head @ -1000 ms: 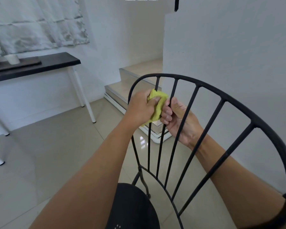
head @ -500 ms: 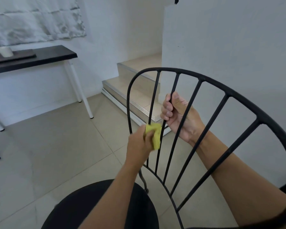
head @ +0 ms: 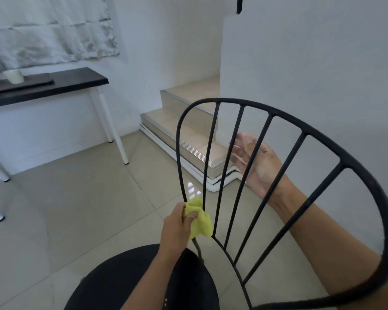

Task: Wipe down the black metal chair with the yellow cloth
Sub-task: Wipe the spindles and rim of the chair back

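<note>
Cloth (head: 199, 220) in left hand (head: 177, 227), against chair's (head: 303, 133) leftmost bars. Right hand (head: 267, 166) up-right of it, behind the bars. Seat (head: 121, 283) below, steps (head: 188, 139) beyond, surface (head: 76, 80) far left.

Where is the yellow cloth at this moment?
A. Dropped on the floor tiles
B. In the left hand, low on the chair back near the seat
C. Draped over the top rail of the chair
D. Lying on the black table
B: the left hand grips the cloth around the bottom of a bar of the chair, just above the seat.
</note>
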{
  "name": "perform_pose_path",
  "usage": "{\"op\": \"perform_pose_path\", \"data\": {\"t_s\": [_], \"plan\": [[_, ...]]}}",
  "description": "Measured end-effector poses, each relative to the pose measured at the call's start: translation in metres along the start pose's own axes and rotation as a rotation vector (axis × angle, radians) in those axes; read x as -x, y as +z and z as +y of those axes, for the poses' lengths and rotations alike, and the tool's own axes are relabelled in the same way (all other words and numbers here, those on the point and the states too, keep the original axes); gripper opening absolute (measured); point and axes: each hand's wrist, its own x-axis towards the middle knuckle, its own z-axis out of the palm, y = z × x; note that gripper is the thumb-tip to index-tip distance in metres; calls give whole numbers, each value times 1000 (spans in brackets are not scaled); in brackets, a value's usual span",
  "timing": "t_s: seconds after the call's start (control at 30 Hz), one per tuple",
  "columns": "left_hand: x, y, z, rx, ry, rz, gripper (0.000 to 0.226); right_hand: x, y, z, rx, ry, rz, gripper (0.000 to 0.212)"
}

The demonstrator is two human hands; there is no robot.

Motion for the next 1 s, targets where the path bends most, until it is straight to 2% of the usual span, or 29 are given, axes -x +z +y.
{"op": "perform_pose_path", "data": {"t_s": [0.1, 0.33, 0.47, 0.53, 0.77, 0.9, 1.0], "plan": [[2, -15, 15, 113, 8, 77, 8, 19, -9, 1, -35, -62, 17, 7], [4, -44, 76, 305, 105, 137, 11, 47, -3, -16, -6, -51, -24, 33], [-3, -47, 102, 333, 163, 141, 10, 45, -3, -22, -17, -35, -81, 26], [-7, -47, 114, 330, 190, 155, 11, 45, -4, -21, -35, -10, -97, 22], [-25, -36, 159, 226, 324, 147, 12, 45, -3, -3, -82, -6, -177, 33], [-44, -38, 172, 146, 357, 60, 8, 43, -5, 0, -115, -7, -154, 26], [-57, -47, 190, 167, 377, 7, 14, 42, -7, 3, -148, -8, -145, 25]]}}
